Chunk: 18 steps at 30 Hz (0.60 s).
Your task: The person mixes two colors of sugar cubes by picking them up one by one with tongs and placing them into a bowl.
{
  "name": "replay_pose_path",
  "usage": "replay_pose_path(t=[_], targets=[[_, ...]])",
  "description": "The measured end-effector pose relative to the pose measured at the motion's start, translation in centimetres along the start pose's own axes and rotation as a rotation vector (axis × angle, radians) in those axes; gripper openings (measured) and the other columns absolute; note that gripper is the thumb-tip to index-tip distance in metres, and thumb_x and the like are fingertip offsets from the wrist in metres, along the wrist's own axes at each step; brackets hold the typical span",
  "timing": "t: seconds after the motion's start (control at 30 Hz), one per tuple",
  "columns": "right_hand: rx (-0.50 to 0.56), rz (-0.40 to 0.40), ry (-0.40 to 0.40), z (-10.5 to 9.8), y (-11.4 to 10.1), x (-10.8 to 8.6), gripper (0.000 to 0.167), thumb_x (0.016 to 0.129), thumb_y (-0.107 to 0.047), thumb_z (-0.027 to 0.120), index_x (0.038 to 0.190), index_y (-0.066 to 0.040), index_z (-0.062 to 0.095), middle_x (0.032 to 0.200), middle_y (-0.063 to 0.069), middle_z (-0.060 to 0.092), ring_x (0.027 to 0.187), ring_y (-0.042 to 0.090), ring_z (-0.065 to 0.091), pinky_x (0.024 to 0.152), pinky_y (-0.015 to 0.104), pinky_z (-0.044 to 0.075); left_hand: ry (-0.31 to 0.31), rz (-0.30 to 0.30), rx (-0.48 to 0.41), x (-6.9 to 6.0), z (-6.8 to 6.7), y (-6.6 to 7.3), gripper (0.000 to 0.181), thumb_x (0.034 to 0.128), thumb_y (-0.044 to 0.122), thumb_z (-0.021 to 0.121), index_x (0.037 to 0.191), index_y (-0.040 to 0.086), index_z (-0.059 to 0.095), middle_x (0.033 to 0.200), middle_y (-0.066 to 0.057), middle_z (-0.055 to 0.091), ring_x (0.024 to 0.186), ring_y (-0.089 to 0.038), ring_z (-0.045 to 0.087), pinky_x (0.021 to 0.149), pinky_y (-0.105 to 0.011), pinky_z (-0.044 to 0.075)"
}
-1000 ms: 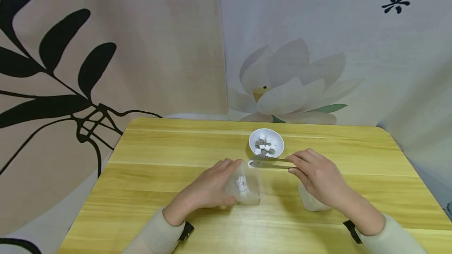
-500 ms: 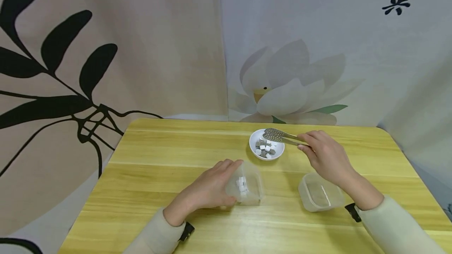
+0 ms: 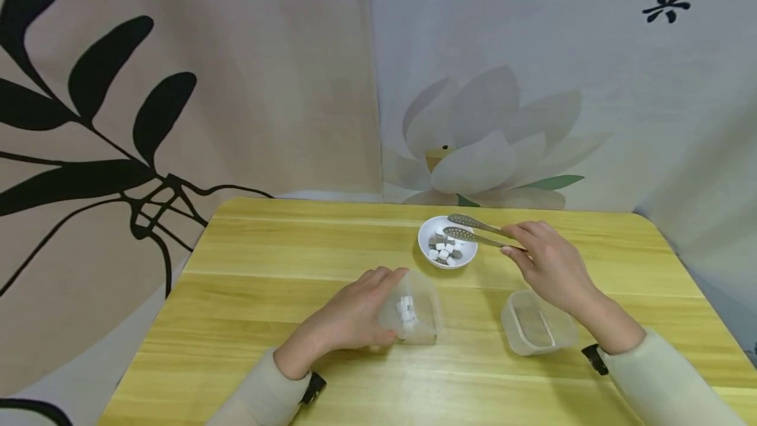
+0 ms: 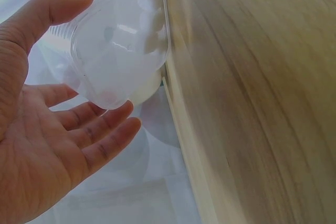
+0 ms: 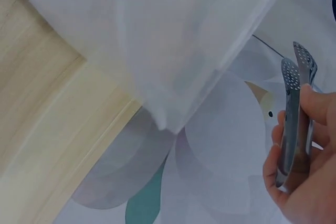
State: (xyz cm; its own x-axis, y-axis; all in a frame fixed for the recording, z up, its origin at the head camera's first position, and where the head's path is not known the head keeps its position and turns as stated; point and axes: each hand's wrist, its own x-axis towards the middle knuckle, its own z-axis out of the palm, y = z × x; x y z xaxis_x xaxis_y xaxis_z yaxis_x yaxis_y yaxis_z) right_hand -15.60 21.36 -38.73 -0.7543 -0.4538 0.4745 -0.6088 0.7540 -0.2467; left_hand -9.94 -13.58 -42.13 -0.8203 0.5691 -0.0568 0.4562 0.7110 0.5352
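Observation:
My left hand [image 3: 355, 314] grips a clear plastic container [image 3: 422, 311] tipped on its side, with its thumb along one side and its fingers along the other. Through the wall of the container [image 4: 118, 40] pale rounded shapes show in the left wrist view, too blurred to name. My right hand [image 3: 550, 261] holds metal tongs [image 3: 473, 237] with perforated tips. Those tips are spread apart over a white bowl [image 3: 424, 252], and nothing shows between them. In the bowl lie several small white and grey cubes [image 3: 444, 254], partly hidden by the tongs.
A second clear plastic container [image 3: 523, 344] stands upright on the wooden table [image 3: 266, 268], below my right forearm. In the right wrist view its blurred wall [image 5: 157, 35] fills much of the picture. Behind the table hangs a printed curtain [image 3: 296, 84].
The tongs moved from the mouth of the left container up and right to above the bowl, and their tips spread wider. My left hand and its container kept their place.

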Motion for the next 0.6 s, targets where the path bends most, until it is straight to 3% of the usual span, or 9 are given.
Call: replay_pose_path(t=[0.27,0.47,0.53,0.6], targets=[[0.03,-0.06,0.071,-0.4,-0.4,-0.4,0.039,0.082,-0.001,0.085,0.119,-0.002,0.074,0.109,0.012,0.073,0.093,0.027,0.063,0.062,0.041,0.053,0.006,0.008,-0.004,0.0,0.0,-0.1,0.103,0.0776,0.024,0.088,0.163,0.009,0.032,0.141,-0.007,0.052,0.127,-0.023,0.051,0.104,-0.044,0.05],[0.05,-0.092,0.056,-0.5,-1.0,-1.4,0.042,0.08,0.0,0.085,0.12,-0.003,0.073,0.11,0.008,0.073,0.099,0.026,0.064,0.064,0.039,0.053,0.007,0.007,-0.003,-0.1,0.0,-0.1,0.103,0.0774,0.025,0.087,0.163,0.008,0.032,0.142,-0.007,0.052,0.126,-0.023,0.052,0.104,-0.044,0.05],[0.052,-0.097,0.046,-0.4,-1.1,-1.9,0.04,0.081,-0.002,0.084,0.119,-0.003,0.073,0.11,0.007,0.073,0.1,0.026,0.065,0.065,0.039,0.054,0.007,0.003,-0.005,-0.1,0.0,-0.1,0.103,0.077,0.025,0.086,0.163,0.008,0.032,0.141,-0.007,0.052,0.126,-0.022,0.052,0.103,-0.044,0.05],[0.059,-0.106,0.04,-0.3,-1.1,-2.4,0.031,0.09,-0.013,0.08,0.119,-0.004,0.073,0.11,0.005,0.073,0.099,0.024,0.064,0.064,0.037,0.053,0.008,0.002,-0.003,-0.1,0.0,-0.1,0.103,0.0767,0.025,0.086,0.163,0.008,0.032,0.141,-0.007,0.052,0.126,-0.021,0.052,0.103,-0.043,0.05]])
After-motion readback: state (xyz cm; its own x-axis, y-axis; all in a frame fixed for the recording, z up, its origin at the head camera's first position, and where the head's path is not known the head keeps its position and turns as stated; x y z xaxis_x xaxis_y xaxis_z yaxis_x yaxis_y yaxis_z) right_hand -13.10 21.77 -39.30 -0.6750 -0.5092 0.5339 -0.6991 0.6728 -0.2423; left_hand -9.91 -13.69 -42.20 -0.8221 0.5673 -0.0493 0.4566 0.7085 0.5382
